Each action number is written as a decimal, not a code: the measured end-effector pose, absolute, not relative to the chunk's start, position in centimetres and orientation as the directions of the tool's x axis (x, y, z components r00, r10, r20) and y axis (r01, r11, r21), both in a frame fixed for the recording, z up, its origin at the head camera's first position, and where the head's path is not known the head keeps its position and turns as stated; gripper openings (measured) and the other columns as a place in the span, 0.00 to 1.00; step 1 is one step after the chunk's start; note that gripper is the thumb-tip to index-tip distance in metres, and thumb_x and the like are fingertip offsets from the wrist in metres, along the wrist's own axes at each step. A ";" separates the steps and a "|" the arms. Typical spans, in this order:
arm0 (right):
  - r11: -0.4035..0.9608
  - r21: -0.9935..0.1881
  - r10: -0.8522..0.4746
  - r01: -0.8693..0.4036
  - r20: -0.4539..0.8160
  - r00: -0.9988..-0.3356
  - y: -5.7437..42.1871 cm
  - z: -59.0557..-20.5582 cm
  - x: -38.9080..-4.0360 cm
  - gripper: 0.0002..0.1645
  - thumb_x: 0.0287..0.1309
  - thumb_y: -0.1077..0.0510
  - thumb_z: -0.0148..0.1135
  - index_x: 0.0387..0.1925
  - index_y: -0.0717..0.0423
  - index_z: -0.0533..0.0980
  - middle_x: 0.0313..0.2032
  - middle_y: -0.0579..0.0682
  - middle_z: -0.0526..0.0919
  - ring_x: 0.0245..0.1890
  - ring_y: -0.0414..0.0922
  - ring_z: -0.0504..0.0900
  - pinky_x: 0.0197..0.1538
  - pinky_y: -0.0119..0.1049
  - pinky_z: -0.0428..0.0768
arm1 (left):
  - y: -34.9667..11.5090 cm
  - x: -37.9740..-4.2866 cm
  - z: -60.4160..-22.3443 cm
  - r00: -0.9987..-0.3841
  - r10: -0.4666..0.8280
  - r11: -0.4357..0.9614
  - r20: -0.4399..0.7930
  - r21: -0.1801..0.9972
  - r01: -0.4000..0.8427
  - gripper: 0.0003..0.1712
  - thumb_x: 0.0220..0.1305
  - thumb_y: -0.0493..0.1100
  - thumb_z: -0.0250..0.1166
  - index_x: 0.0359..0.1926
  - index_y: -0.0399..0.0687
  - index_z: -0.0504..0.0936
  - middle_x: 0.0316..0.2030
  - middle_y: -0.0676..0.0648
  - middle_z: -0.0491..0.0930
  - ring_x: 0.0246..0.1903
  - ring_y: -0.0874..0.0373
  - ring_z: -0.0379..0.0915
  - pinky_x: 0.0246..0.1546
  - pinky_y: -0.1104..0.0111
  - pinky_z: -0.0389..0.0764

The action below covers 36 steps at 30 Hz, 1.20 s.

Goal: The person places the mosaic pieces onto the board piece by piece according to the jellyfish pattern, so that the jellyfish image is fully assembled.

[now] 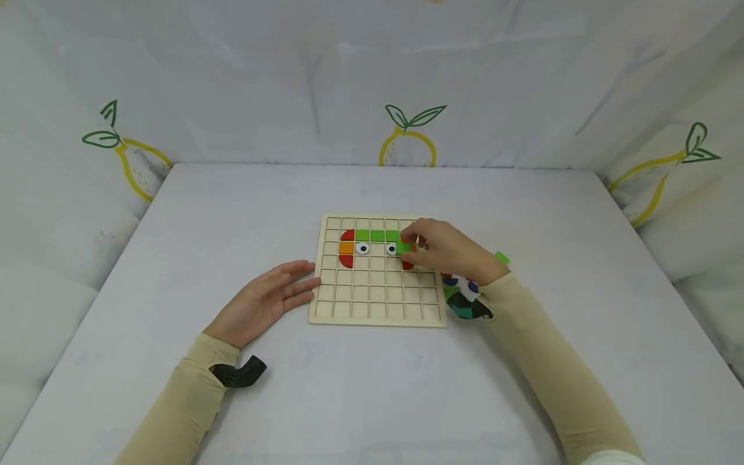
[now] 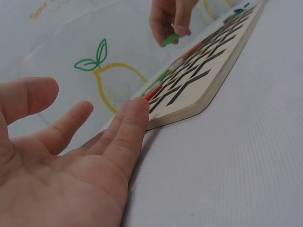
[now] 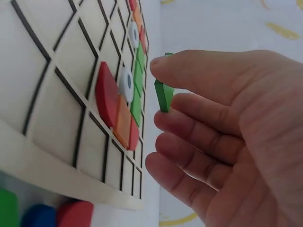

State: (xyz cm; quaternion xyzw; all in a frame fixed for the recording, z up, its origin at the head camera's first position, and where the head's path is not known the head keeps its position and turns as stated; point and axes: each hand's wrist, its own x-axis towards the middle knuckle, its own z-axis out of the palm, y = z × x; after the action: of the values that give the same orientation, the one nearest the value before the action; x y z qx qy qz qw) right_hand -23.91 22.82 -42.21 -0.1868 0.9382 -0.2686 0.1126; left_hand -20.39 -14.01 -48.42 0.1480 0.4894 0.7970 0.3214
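Observation:
Flat on the table lies a pale wooden grid board point(image 1: 378, 321). Its upper rows hold a row of green square tiles point(image 1: 370, 235), two white eye tiles point(image 1: 362, 248), and red and orange tiles point(image 1: 346, 247) at either end. Between thumb and fingers my right hand point(image 1: 446, 248) pinches a green square tile point(image 3: 163, 96), raised over the board's upper right part; from the head it overlaps the right-end tiles. My left hand point(image 1: 264, 303) has its fingers extended, palm turned inward, with fingertips at the board's left edge.
Several loose pieces point(image 1: 463, 297), in dark, green, blue and white, lie right of the board, partly hidden under the right wrist. A green piece point(image 1: 502, 258) shows beyond that wrist. White curtains with lemon drawings point(image 1: 408, 145) stand behind the table point(image 1: 261, 200).

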 end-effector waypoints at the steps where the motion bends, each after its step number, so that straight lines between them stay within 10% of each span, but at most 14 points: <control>1: 0.789 -0.536 -0.417 -0.301 -0.107 -0.902 22.6 -42.3 -23.9 0.22 0.63 0.52 0.70 0.55 0.56 0.79 0.46 0.50 0.81 0.42 0.48 0.77 0.44 0.39 0.81 | -14.0 -20.4 -48.4 -0.748 0.659 -0.316 -0.078 0.874 -0.370 0.27 0.83 0.41 0.40 0.76 0.34 0.56 0.75 0.39 0.57 0.71 0.51 0.68 0.69 0.62 0.75; 36: 0.830 -0.376 -0.482 -0.413 -0.109 -0.870 20.9 -44.0 -23.6 0.21 0.62 0.52 0.71 0.55 0.55 0.83 0.50 0.50 0.82 0.50 0.47 0.73 0.55 0.41 0.80 | -14.0 -20.4 -48.5 -0.748 0.660 -0.318 -0.074 0.874 -0.368 0.27 0.83 0.42 0.39 0.76 0.34 0.56 0.75 0.38 0.56 0.71 0.51 0.68 0.69 0.62 0.76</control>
State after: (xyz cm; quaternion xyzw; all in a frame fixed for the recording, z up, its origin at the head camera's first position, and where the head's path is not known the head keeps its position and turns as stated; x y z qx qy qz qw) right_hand -23.57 20.88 -43.96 -0.2350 0.9513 -0.1727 0.0999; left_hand -20.43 -14.04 -48.52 0.1502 0.4869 0.7979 0.3220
